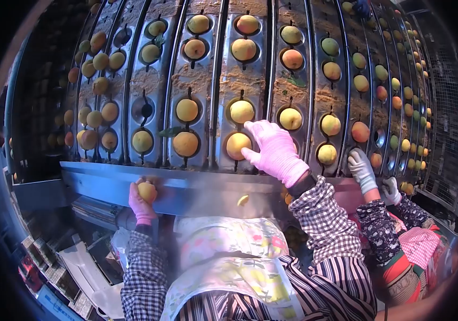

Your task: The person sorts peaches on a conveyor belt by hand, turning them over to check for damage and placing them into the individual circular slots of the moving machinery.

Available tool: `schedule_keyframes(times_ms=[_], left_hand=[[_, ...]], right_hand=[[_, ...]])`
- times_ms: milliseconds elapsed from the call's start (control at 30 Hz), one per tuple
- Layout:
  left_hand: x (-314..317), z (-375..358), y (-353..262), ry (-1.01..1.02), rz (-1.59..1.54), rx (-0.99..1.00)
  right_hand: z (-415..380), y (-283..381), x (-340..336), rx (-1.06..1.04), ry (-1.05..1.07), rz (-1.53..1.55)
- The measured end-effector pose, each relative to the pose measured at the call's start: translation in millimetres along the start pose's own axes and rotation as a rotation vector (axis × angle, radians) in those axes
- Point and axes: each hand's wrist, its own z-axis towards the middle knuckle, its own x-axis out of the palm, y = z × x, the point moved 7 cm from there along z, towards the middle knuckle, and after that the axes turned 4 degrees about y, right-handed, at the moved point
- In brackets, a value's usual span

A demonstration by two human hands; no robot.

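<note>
Both of my hands wear pink gloves. My left hand [141, 204] is closed around a yellow peach [147, 191], held over the metal ledge at the machine's near edge. My right hand [276, 150] reaches over the metal cup trays with thumb and forefinger spread. Its thumb is at the right side of a yellow peach [237, 145] seated in the nearest cup. The forefinger lies by the lower edge of another peach [241, 112] in the cup behind. A peach [185, 144] and a green leaf [170, 131] lie on the tray to the left.
Rows of metal trays [201, 80] carry several peaches and smeared pulp. A cut peach piece [243, 200] lies on the metal ledge [207, 184]. At right, a co-worker's white-gloved hand [362, 170] touches the tray edge. Loose peaches cluster [94, 119] on the left trays.
</note>
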Motion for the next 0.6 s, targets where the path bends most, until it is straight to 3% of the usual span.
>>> schedule_keyframes(times_ms=[67, 133, 333, 467, 600], left_hand=[[-5.1, 6.3, 2.7, -0.029, -0.002, 0.005], [-9.7, 13.0, 6.4, -0.005, 0.042, -0.009], [-5.0, 7.5, 1.3, 0.014, 0.058, -0.022], [-7.8, 9.9, 3.0, 0.037, 0.056, -0.025], [-12.7, 18.0, -4.8, 0.053, 0.047, -0.032]], right_hand=[[-5.0, 16.5, 28.4, -0.078, 0.035, -0.093], [-2.9, 14.3, 47.8, -0.118, -0.081, -0.185], [-14.8, -18.2, 55.3, 0.087, -0.047, 0.026], [-28.2, -9.1, 44.2, 0.002, -0.247, -0.066], [-16.2, -0.5, 71.1, 0.067, -0.243, -0.183]])
